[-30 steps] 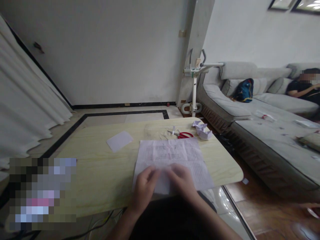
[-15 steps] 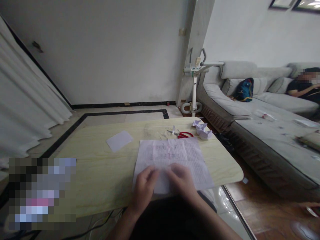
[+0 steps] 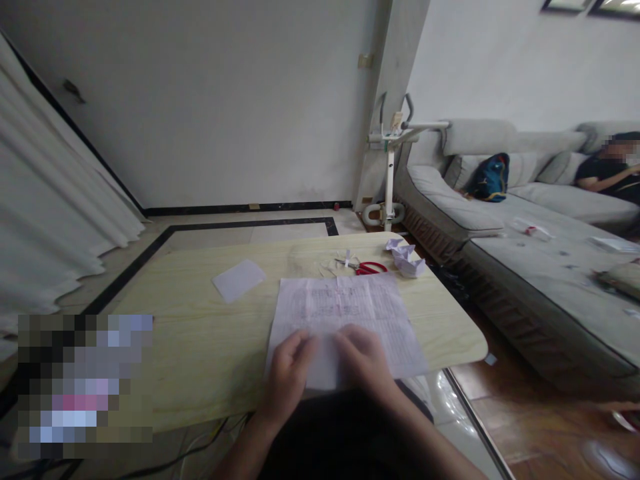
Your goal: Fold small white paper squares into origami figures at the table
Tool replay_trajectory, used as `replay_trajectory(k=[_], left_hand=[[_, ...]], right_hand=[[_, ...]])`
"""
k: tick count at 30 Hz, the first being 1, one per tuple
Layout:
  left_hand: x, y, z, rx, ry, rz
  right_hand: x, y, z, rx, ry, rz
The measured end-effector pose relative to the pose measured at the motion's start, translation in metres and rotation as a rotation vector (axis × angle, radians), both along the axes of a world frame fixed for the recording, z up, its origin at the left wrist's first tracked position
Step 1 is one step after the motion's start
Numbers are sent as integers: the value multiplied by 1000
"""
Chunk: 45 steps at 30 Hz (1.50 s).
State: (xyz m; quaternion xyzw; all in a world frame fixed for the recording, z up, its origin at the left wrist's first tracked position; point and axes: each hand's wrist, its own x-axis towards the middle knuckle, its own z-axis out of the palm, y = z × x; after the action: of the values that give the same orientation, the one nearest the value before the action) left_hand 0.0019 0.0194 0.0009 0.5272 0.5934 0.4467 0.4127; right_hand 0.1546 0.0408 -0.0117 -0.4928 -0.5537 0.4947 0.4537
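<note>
A creased sheet of printed paper (image 3: 345, 300) lies on the pale wooden table, close to its front edge. Above its lower part, my left hand (image 3: 293, 367) is closed, thumb and fingers curled towards the middle. My right hand (image 3: 365, 360) faces it, also closed, with fingertips smeared by motion. A whitish patch shows between the two hands, but what they pinch cannot be made out. Just past the sheet lie scissors (image 3: 369, 268) with red handles, beside thin whitish scraps. Folded white paper shapes (image 3: 407, 259) stand at the far right corner.
The table (image 3: 200, 347) has a rounded right corner. A small blank paper (image 3: 240, 280) lies left of the printed sheet. A blurred-out patch covers the left edge. To the right is a grey sofa (image 3: 540, 267) with a blue backpack (image 3: 493, 179) and a seated person (image 3: 607, 173).
Both hands stay over the sheet, with only slight finger movement. The view has shifted very slightly.
</note>
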Motion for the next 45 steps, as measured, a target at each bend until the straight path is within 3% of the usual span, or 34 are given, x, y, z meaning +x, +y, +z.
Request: replay_trajectory(k=[12, 21, 30, 35, 40, 42, 45], left_hand=[[1, -1, 1, -4, -28, 29], [5, 0, -11, 29, -105, 53], [2, -1, -6, 4, -97, 17], [-1, -7, 3, 60, 35, -40], [-4, -10, 8, 96, 77, -85], [-3, -10, 7, 82, 60, -72], [-3, -10, 4, 69, 34, -24]], right_hand=[[-1, 1, -5, -41, 29, -3], [-1, 0, -2, -19, 11, -6], [1, 0, 0, -24, 46, 10], [5, -5, 4, -32, 112, 54], [7, -10, 15, 79, 57, 39], [7, -11, 18, 105, 45, 24], [6, -11, 17, 27, 79, 73]])
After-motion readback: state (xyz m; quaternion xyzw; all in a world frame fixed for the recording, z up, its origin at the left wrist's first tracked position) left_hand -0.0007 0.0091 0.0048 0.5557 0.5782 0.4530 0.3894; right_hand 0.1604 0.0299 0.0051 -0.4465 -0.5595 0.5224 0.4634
